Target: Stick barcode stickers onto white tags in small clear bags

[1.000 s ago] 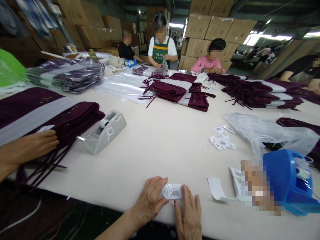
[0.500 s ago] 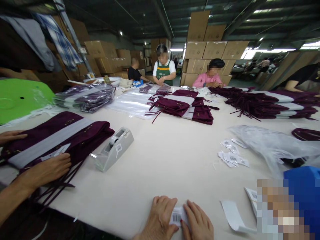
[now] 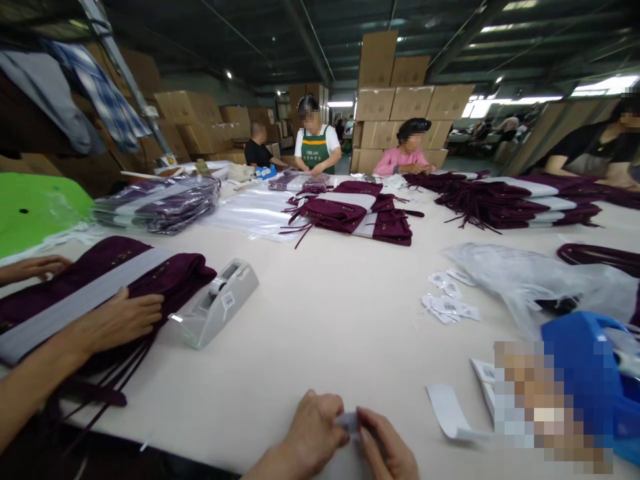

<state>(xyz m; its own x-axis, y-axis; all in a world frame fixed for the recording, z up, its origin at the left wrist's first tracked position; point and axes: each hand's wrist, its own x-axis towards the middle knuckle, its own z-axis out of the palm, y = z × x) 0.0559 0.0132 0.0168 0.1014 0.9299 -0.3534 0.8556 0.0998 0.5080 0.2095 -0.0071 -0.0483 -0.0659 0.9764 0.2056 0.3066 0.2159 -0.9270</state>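
Over the worktop (image 3: 300,327), the left hand (image 3: 316,427) and right hand (image 3: 384,445) are pinching a small white tag (image 3: 347,421) between them.

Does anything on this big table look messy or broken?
Nothing looks plainly broken. The loose tags lie jumbled at mixed angles, and the white paper strip near the right hand bends instead of lying flat. Oddest is a blocky blur beside the blue tape dispenser, hiding whatever is there.
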